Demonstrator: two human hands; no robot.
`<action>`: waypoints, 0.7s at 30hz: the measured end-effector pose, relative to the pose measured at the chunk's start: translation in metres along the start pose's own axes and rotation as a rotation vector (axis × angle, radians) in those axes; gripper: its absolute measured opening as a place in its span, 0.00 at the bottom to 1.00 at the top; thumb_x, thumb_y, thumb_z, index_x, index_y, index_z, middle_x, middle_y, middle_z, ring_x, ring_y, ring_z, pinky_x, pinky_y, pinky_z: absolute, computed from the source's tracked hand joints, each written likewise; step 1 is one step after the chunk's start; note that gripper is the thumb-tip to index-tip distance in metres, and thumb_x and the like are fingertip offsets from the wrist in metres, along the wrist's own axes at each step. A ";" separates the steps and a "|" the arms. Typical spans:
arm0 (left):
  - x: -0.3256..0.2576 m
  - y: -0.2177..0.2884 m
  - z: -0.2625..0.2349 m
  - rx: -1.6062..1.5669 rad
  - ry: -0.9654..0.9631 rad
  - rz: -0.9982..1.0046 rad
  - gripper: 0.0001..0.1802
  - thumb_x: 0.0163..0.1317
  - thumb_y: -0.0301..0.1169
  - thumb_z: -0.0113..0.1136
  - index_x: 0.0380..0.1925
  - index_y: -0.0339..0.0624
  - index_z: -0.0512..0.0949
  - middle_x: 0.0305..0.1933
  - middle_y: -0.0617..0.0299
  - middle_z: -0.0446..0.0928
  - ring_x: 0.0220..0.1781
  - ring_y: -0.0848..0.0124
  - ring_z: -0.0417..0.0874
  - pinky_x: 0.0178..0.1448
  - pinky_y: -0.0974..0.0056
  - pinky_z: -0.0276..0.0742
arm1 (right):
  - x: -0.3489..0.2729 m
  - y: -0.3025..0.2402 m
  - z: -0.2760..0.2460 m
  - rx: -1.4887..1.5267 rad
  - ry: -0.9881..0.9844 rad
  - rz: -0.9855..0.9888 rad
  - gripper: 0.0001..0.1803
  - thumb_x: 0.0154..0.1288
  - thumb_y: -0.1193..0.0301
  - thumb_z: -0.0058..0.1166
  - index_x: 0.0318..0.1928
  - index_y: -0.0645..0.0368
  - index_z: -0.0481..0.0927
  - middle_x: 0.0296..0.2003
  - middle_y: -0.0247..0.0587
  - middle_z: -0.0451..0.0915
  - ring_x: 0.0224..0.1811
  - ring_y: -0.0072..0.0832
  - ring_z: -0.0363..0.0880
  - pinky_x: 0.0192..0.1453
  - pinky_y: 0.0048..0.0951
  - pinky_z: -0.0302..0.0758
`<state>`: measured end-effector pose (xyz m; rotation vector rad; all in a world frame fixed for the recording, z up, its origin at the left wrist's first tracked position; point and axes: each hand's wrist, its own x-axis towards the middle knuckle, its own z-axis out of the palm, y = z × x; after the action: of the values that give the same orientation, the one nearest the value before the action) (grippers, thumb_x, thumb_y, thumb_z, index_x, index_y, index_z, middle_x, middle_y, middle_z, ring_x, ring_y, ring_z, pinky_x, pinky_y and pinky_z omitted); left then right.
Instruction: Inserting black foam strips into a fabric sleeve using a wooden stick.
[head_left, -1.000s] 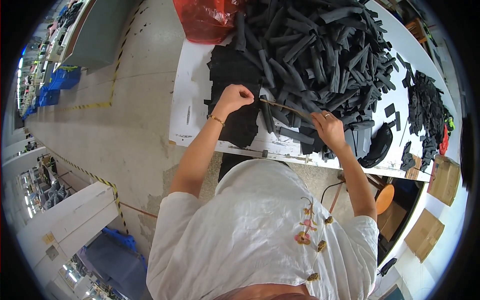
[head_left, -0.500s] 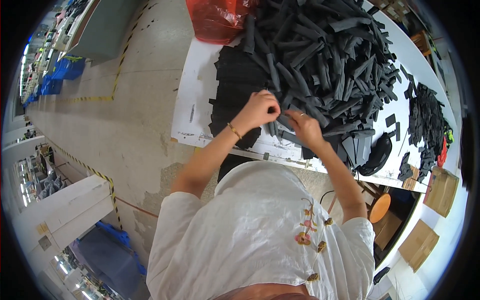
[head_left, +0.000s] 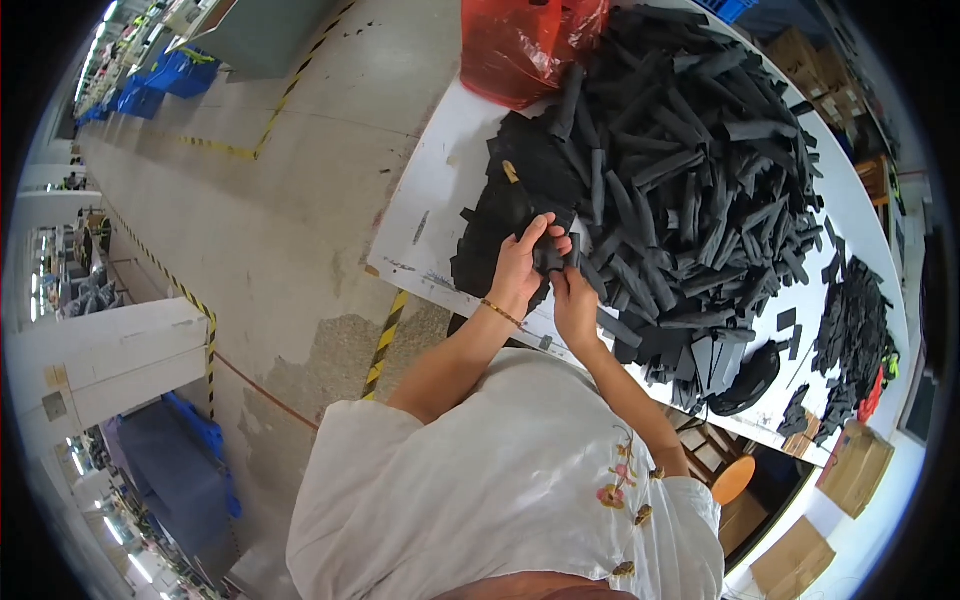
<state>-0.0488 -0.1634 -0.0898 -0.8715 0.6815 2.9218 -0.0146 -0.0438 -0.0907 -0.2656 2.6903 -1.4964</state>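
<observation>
My left hand [head_left: 522, 268] and my right hand [head_left: 575, 304] meet over the near edge of a white table [head_left: 430, 205]. Both grip one small black foam piece [head_left: 553, 256] between them. The left hand wears a thin gold bracelet at the wrist. Just left of the hands lies a flat stack of black foam pieces [head_left: 490, 235]. A big heap of black foam strips [head_left: 690, 170] fills the table right behind and to the right of the hands.
A red plastic bag [head_left: 520, 45] sits at the table's far left end. Smaller black pieces [head_left: 850, 330] lie at the right end, a black rounded object [head_left: 745, 380] near the front edge. Cardboard boxes [head_left: 855, 465] and a wooden stool [head_left: 735, 478] stand lower right. Yellow-black tape marks the concrete floor [head_left: 300, 200].
My two hands were apart on the pile one second ago. They have come together in front of the heap and now hold one black piece between them.
</observation>
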 end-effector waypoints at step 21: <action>0.035 0.048 0.028 -0.030 0.144 0.215 0.09 0.61 0.35 0.64 0.29 0.45 0.76 0.13 0.74 0.61 0.11 0.82 0.57 0.17 0.74 0.53 | -0.095 -0.013 -0.121 -0.115 -0.124 0.115 0.07 0.64 0.72 0.59 0.37 0.62 0.76 0.17 0.42 0.75 0.15 0.23 0.72 0.21 0.26 0.68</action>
<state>-0.0994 -0.1993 -0.0681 -1.0846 0.7884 3.0860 0.0654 0.0672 -0.0192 -0.1974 2.6476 -1.2536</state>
